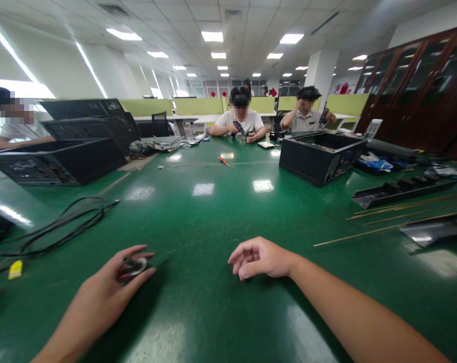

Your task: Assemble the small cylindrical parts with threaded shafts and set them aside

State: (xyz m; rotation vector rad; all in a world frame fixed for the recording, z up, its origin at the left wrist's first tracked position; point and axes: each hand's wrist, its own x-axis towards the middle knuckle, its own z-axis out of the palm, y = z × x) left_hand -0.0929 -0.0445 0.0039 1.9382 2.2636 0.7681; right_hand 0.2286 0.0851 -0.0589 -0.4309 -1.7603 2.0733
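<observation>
My left hand (111,285) is held over the green table at the lower left. Its thumb and fingers close around a small round metal part (137,266) with a dark stub on one side; its exact kind is unclear. To the right, my right hand (260,259) hovers above the table with loosely curled fingers, the thumb apart from them. Nothing shows in it, though part of the palm is hidden. The bare green tabletop (190,242) lies between the two hands.
Black cables (73,222) and a yellow tag (15,269) lie left. Computer cases (304,161) stand both sides. An orange screwdriver (223,161) lies mid-table. Thin brass rods (364,234) and a metal channel (402,194) are right. Co-workers (241,121) sit around the table.
</observation>
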